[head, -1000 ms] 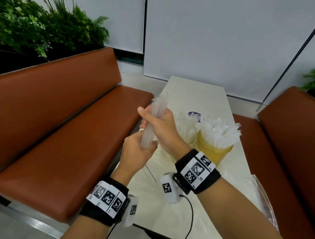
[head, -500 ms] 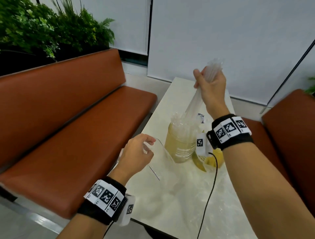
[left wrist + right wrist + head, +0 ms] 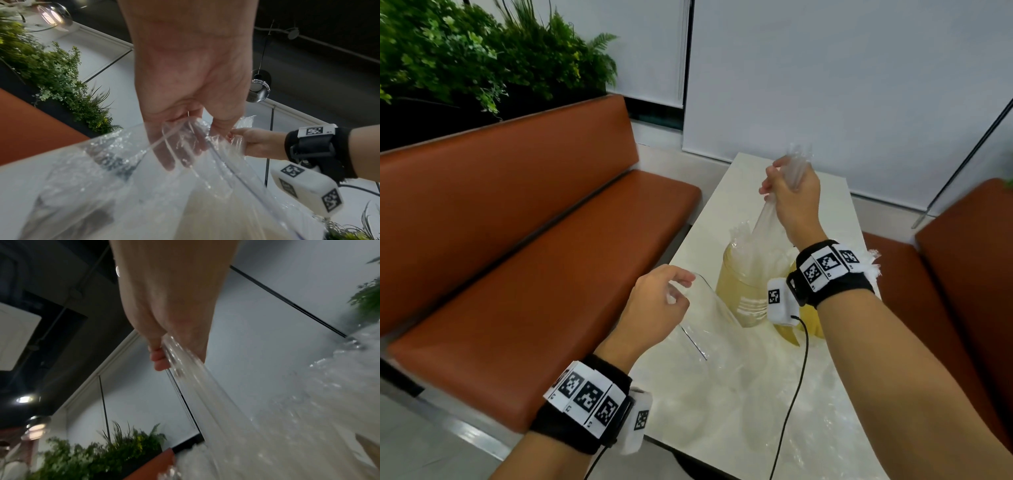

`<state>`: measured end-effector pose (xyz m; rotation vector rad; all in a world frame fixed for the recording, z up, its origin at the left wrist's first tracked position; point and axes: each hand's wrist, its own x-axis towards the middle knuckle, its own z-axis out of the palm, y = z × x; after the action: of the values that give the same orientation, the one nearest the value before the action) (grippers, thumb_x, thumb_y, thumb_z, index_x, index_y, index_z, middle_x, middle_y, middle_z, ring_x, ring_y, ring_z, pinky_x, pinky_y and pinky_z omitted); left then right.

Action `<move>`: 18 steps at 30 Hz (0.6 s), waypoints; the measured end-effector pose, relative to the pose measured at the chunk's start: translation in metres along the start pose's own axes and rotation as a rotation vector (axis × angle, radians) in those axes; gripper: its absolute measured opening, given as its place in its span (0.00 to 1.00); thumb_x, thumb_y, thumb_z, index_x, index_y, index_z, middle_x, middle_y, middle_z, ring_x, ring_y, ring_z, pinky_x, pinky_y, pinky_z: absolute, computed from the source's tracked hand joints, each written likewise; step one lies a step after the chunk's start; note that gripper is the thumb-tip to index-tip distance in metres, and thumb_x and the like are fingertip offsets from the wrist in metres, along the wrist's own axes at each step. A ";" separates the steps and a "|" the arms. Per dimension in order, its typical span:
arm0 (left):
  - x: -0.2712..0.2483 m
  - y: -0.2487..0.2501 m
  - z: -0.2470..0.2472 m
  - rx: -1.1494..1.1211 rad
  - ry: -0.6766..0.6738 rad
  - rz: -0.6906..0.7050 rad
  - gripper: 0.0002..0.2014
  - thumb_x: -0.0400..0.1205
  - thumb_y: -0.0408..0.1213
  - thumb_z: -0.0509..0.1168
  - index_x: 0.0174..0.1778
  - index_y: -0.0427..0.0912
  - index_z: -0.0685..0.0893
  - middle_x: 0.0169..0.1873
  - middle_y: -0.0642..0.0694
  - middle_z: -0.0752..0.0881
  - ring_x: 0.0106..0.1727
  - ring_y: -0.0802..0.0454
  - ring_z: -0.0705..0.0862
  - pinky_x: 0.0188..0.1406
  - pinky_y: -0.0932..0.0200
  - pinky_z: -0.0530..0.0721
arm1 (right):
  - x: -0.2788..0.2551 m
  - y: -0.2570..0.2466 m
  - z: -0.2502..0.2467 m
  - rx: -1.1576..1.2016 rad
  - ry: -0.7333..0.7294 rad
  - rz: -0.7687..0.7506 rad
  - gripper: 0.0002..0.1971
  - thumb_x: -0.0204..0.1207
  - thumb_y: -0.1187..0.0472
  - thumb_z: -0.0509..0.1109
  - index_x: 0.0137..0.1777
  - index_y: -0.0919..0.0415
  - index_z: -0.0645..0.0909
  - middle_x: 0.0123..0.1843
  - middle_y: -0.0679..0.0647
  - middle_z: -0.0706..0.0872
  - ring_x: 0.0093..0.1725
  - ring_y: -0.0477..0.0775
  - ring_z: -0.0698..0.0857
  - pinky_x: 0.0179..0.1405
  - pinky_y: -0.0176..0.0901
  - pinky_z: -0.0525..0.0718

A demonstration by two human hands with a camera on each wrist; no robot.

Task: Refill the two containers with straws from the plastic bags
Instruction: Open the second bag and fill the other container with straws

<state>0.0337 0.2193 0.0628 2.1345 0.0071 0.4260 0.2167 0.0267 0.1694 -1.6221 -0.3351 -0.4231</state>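
Head view: right hand (image 3: 792,202) grips straws (image 3: 763,219)

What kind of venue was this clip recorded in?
Probably a café or drinks shop seating booth: orange-brown padded benches flank a narrow pale table, a planter of greenery tops the seat back, and jars of straws are being restocked.

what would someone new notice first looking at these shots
Mid-table, the right hand grips a bundle of clear straws, its lower end at the left amber container, which already holds straws. Nearer, the left hand pinches an emptied clear plastic bag. Rust-brown benches flank the pale table.
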 end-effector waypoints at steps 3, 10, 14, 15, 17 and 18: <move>0.000 0.000 0.000 -0.023 0.005 0.001 0.18 0.76 0.23 0.69 0.56 0.48 0.90 0.49 0.59 0.89 0.43 0.59 0.88 0.42 0.71 0.80 | -0.011 0.025 0.005 -0.158 -0.123 0.087 0.03 0.81 0.62 0.73 0.47 0.53 0.83 0.38 0.54 0.91 0.39 0.55 0.92 0.45 0.57 0.90; 0.003 -0.005 -0.004 -0.063 0.012 0.001 0.19 0.77 0.22 0.67 0.57 0.47 0.90 0.49 0.58 0.88 0.43 0.57 0.88 0.43 0.66 0.82 | -0.026 0.045 0.004 -0.262 0.081 -0.063 0.30 0.66 0.69 0.82 0.67 0.54 0.78 0.52 0.52 0.88 0.48 0.49 0.88 0.47 0.38 0.88; 0.006 -0.003 -0.005 -0.046 -0.032 -0.004 0.21 0.77 0.20 0.65 0.59 0.48 0.89 0.51 0.59 0.87 0.45 0.55 0.89 0.45 0.63 0.87 | -0.006 0.022 0.002 -0.467 -0.070 -0.389 0.32 0.70 0.73 0.71 0.73 0.48 0.76 0.66 0.52 0.84 0.63 0.50 0.84 0.54 0.35 0.84; 0.007 -0.002 -0.005 -0.047 -0.046 -0.003 0.22 0.77 0.19 0.64 0.59 0.48 0.89 0.52 0.58 0.87 0.46 0.54 0.89 0.45 0.62 0.87 | -0.003 0.023 0.000 -0.644 -0.156 -0.457 0.28 0.73 0.72 0.69 0.72 0.51 0.80 0.68 0.52 0.84 0.67 0.52 0.82 0.61 0.40 0.83; 0.007 0.000 -0.006 -0.046 -0.069 -0.001 0.23 0.77 0.18 0.63 0.60 0.48 0.88 0.53 0.56 0.87 0.48 0.53 0.89 0.46 0.61 0.88 | -0.008 0.031 -0.003 -0.898 -0.358 -0.410 0.24 0.78 0.71 0.65 0.73 0.55 0.83 0.70 0.56 0.85 0.71 0.57 0.81 0.68 0.53 0.82; 0.007 0.000 -0.006 -0.042 -0.077 0.001 0.24 0.77 0.18 0.62 0.61 0.48 0.88 0.54 0.56 0.86 0.48 0.53 0.89 0.47 0.61 0.88 | -0.014 0.037 -0.005 -0.975 -0.447 -0.331 0.23 0.80 0.69 0.64 0.75 0.57 0.81 0.69 0.59 0.85 0.71 0.60 0.82 0.68 0.55 0.82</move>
<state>0.0385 0.2255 0.0681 2.1079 -0.0461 0.3409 0.2207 0.0183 0.1300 -2.6387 -0.8283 -0.5067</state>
